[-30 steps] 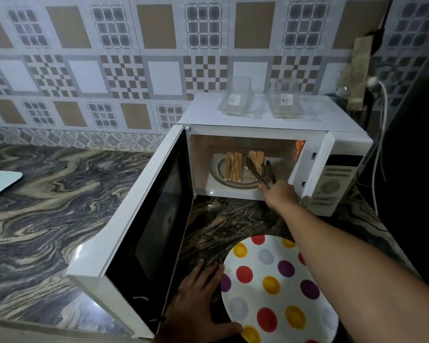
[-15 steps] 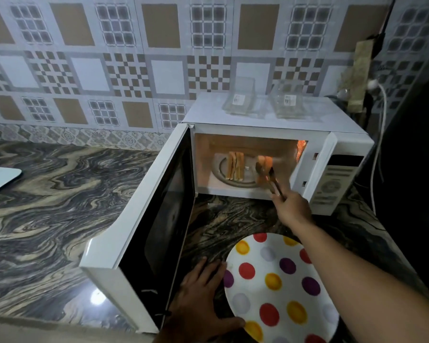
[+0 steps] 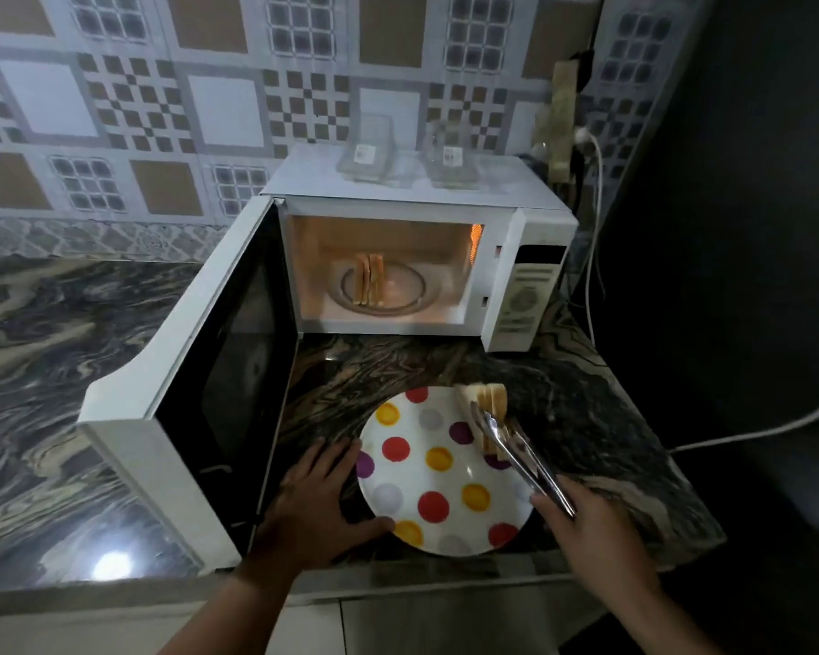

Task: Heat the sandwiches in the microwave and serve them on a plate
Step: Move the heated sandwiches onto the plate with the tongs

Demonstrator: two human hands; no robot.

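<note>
Toasted sandwich (image 3: 488, 408) in metal tongs (image 3: 516, 446), at the spotted plate's (image 3: 426, 470) two o'clock.
Long axis twelve-to-six; right hand (image 3: 592, 527) grips tongs, left hand (image 3: 318, 508) flat, fingers spread.

The room is sitting dim; warm light is glowing from inside the microwave (image 3: 398, 271), a lamp's glare is bouncing off the countertop (image 3: 112, 564), the right side is falling dark, and edges are bending.

my head camera looks forward and down, close over the counter (image 3: 67, 333), facing the open microwave (image 3: 398, 276) and tiled wall (image 3: 162, 87).
</note>
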